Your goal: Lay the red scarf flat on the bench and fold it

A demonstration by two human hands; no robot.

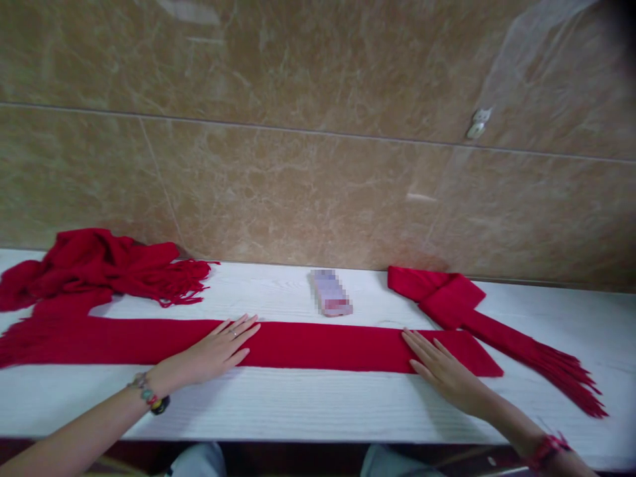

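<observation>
A red fringed scarf lies stretched out in a long flat strip along the white table. My left hand rests flat on it left of the middle, fingers spread, a ring on one finger. Toward the strip's right end, my right hand also lies flat on the cloth with fingers extended. Fringe spreads at the strip's left end. On the right the scarf folds over, and a narrower fringed length runs down to the right; whether it is the same piece I cannot tell.
A crumpled heap of red fringed cloth sits at the back left. Behind the strip lies a phone-like object, its surface pixelated. A brown marble-look wall borders the white table and carries a small white cat-shaped hook.
</observation>
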